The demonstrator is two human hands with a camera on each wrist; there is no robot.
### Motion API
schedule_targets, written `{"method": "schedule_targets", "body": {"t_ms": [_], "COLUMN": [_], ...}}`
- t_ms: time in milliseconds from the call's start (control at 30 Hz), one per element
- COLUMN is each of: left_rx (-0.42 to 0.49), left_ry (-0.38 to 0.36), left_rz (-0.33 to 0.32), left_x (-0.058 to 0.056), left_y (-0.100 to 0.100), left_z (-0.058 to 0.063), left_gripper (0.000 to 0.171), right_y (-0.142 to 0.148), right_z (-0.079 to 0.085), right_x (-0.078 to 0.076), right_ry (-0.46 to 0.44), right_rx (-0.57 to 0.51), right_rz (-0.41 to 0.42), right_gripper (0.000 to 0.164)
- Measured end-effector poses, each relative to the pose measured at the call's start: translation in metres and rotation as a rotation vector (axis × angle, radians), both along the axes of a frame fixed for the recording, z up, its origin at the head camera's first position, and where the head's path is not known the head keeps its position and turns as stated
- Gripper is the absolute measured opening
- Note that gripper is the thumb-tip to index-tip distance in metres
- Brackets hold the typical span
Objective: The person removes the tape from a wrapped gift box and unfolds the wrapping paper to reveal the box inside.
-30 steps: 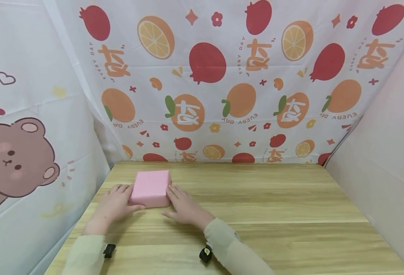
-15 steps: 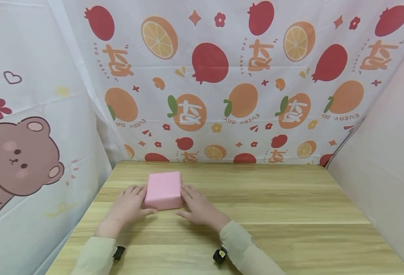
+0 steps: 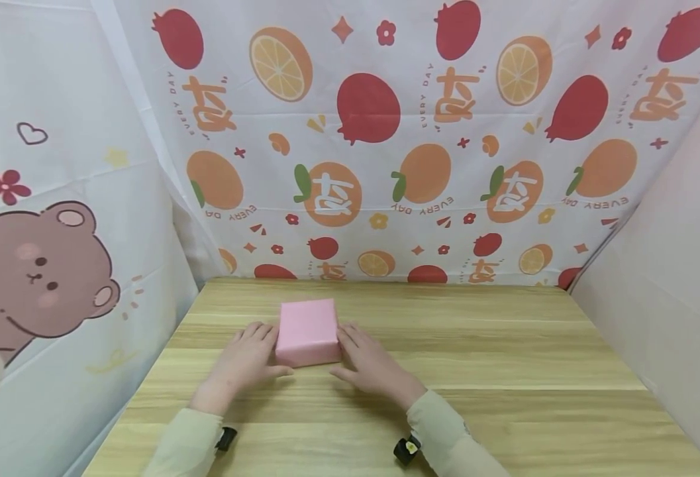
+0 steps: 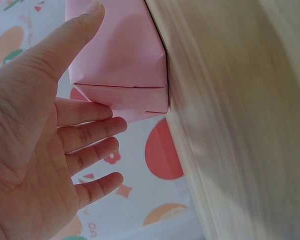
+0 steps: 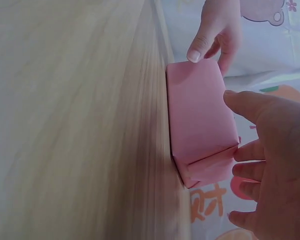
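A pink paper-wrapped box (image 3: 308,330) lies flat on the wooden table, left of the middle in the head view. My left hand (image 3: 239,368) is at its left side, fingers fairly straight and thumb near the front. On the other side, my right hand (image 3: 378,371) touches the box with its extended fingers. The left wrist view shows folded paper seams on the end of the box (image 4: 120,55), beside my spread left fingers (image 4: 92,134). In the right wrist view, my right fingertips lie along the other end of the box (image 5: 202,110). Neither hand curls round it.
The wooden table (image 3: 504,371) extends right and forward of the box. A white cloth with fruit prints (image 3: 433,225) hangs behind its far edge. A bear-print cloth (image 3: 141,218) hangs on the left, and a plain pale cloth (image 3: 665,285) on the right.
The pink box has slid to the right across the table, with both hands moving along at its sides. The head view has shifted slightly too.
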State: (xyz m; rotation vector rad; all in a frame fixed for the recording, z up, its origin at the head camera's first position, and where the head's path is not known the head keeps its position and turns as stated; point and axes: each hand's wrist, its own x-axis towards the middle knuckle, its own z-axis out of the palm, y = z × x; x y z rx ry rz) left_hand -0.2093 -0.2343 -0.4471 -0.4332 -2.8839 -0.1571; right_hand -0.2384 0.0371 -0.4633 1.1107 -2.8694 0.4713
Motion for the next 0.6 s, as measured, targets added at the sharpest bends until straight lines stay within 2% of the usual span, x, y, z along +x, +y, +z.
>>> {"method": "schedule_targets", "body": {"t_ms": [333, 600], "left_rx": [0.020, 0.013], "left_ry": [-0.027, -0.065], "left_rz": [-0.035, -0.049], "left_x": [0.000, 0.000], "left_y": [0.026, 0.048], "left_z": [0.003, 0.005], "left_gripper": [0.096, 0.095], "right_y": [0.028, 0.050], "right_z": [-0.003, -0.005], "right_x": [0.005, 0.011], "right_ry": [0.005, 0.039], "right_rx": [0.004, -0.025], "right_rz": [-0.028, -0.014], "right_gripper": [0.080, 0.079]}}
